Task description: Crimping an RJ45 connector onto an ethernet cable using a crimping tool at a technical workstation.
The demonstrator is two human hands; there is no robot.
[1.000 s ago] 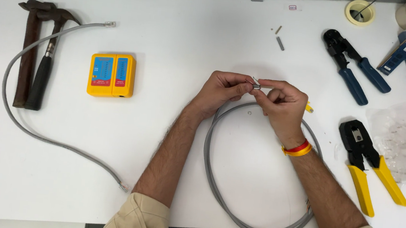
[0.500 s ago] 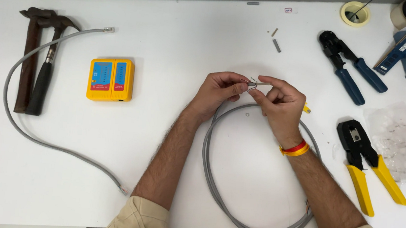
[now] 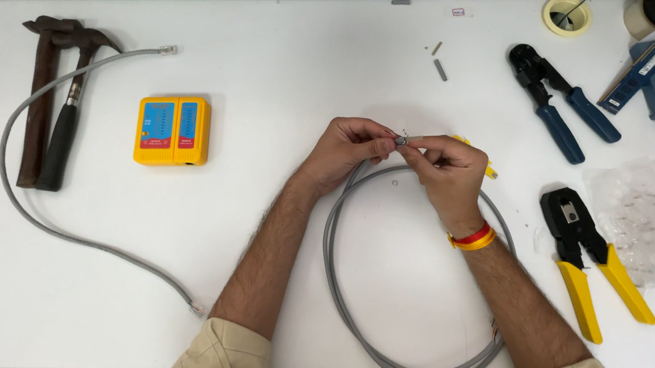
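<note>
Left hand (image 3: 351,142) and right hand (image 3: 445,167) raised mid-table, knuckles up, fingertips of both pinching 1 grey cable (image 3: 335,273) end between them

**Colours on the white surface (image 3: 291,60)**

Grey on the looped cable (image 3: 348,306) and on the second cable (image 3: 43,225). Yellow casing with blue and red panels on the tester (image 3: 172,131). Black head, yellow grips on one crimper (image 3: 588,261); black head, blue grips on the other (image 3: 560,98). Rusty brown and black on the hammers (image 3: 55,102). Red and yellow on the wristband (image 3: 473,236). Beige on the sleeves (image 3: 219,358).
</note>
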